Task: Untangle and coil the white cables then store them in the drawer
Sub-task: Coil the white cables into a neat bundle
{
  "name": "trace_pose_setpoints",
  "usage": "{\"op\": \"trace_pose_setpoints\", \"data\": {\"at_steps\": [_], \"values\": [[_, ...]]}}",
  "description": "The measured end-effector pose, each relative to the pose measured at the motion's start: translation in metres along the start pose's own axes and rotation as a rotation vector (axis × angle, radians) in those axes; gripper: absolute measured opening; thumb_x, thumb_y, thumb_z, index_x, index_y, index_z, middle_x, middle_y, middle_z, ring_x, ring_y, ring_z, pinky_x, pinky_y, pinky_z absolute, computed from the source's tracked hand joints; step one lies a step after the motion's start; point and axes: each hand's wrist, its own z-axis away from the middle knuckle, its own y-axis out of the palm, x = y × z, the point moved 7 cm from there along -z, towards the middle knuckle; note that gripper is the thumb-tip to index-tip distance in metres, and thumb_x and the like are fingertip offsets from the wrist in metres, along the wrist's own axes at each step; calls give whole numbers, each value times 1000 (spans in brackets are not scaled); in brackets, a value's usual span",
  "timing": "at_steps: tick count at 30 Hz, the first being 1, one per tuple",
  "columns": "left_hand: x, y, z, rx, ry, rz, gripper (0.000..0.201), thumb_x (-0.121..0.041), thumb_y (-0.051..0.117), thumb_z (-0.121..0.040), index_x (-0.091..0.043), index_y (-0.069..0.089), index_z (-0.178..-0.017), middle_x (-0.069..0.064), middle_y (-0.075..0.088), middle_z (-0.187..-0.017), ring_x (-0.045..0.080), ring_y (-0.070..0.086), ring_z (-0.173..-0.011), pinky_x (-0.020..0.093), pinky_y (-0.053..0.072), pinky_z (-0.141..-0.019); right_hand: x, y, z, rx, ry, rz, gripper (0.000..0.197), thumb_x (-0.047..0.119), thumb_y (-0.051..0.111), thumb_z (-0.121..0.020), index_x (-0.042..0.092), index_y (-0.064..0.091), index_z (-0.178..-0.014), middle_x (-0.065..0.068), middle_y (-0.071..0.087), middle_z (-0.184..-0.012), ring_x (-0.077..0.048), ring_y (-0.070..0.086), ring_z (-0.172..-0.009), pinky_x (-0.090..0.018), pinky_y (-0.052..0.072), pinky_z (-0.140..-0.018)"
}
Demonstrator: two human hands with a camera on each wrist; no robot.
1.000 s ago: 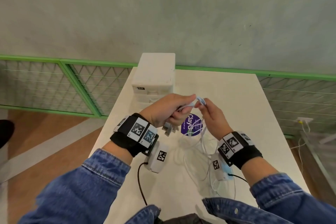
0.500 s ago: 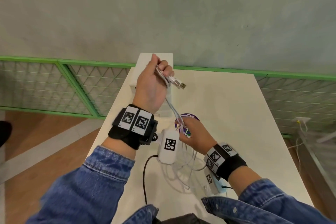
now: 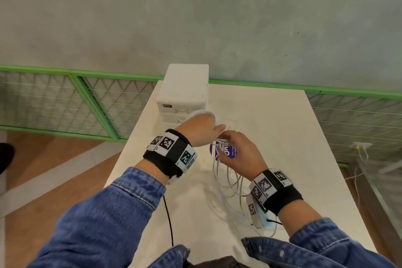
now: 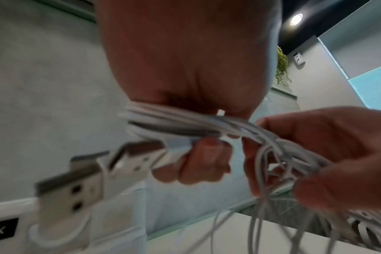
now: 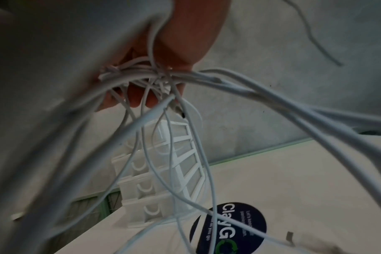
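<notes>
Several white cables (image 3: 217, 178) hang in a tangle from both hands over the white table (image 3: 272, 126). My left hand (image 3: 204, 128) grips turns of cable (image 4: 174, 120) wound round its fingers; two USB plugs (image 4: 133, 161) stick out of the fist. Just right of it, my right hand (image 3: 237, 152) pinches a bunch of strands (image 5: 228, 80), and the loose loops trail down to the table. The white drawer unit (image 3: 182, 93) stands at the table's far left, right behind the left hand, with its drawers (image 5: 161, 173) pushed in.
A round purple sticker (image 3: 230, 152) lies on the table under the right hand. A green mesh fence (image 3: 97, 102) and a grey wall run behind the table. The table's left edge drops to a wooden floor. A black wire (image 3: 168, 220) runs from my left wrist.
The left hand has come down from beside the drawer unit's top to meet the right hand, with more cable wound round it. The right hand has stayed over the sticker.
</notes>
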Motion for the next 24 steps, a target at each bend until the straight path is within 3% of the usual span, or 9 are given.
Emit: {"op": "trace_pose_setpoints", "data": {"at_steps": [2, 5, 10, 14, 17, 19, 21, 24], "values": [[4, 9, 1, 89, -54, 122, 53, -48, 33, -98, -8, 45, -66, 8, 49, -65, 22, 49, -61, 33, 37, -62, -3, -8, -2, -36, -27, -13, 40, 20, 73, -75, 16, 56, -111, 2, 59, -108, -11, 55, -98, -14, 39, -79], [6, 15, 5, 195, -42, 248, 57, -58, 46, -90, -9, 45, -62, 9, 50, -54, 19, 42, -44, 27, 34, -51, -6, -19, -1, -139, -85, -4, 44, 25, 81, -69, 12, 58, -103, -2, 56, -114, -12, 48, -108, -14, 35, -91], [11, 18, 9, 171, -12, 469, 55, -55, 60, -85, -8, 46, -59, 5, 48, -48, 14, 41, -37, 16, 32, -41, -11, -27, 3, -232, -76, 91, 44, 43, 82, -63, 18, 66, -95, -4, 56, -116, -22, 50, -111, -37, 40, -95], [17, 23, 11, 63, -58, 644, 45, -36, 59, -92, -12, 46, -55, 0, 48, -45, 7, 40, -33, 14, 32, -37, -6, -30, 3, -292, -131, 179, 46, 55, 68, -67, 17, 65, -93, -3, 61, -104, -17, 51, -104, -42, 41, -94], [26, 21, 11, -88, -93, 752, 43, -31, 58, -93, -11, 42, -58, 3, 45, -48, 9, 40, -36, 19, 34, -44, -10, -28, 3, -309, -100, 186, 35, 52, 62, -74, 19, 68, -82, -3, 62, -102, -22, 55, -102, -32, 33, -94], [34, 20, 10, -198, -134, 740, 42, -30, 57, -93, -10, 38, -61, 3, 43, -52, 7, 41, -38, 18, 35, -45, -10, -23, 2, -301, -119, 208, 29, 47, 62, -77, 19, 70, -75, -4, 62, -100, -26, 57, -98, -30, 33, -92], [42, 19, 10, -302, -163, 679, 40, -30, 56, -93, -8, 39, -64, 7, 43, -58, 11, 44, -47, 13, 32, -46, -11, -21, 1, -294, -140, 207, 26, 43, 63, -78, 19, 70, -73, -4, 62, -98, -25, 57, -96, -31, 34, -91], [55, 17, 12, -454, -162, 655, 40, -28, 54, -94, -2, 44, -66, 17, 44, -66, 24, 46, -62, 25, 36, -60, -15, -25, 4, -298, -125, 198, 24, 41, 61, -80, 19, 68, -73, -2, 60, -97, -20, 52, -97, -30, 32, -92]]}}
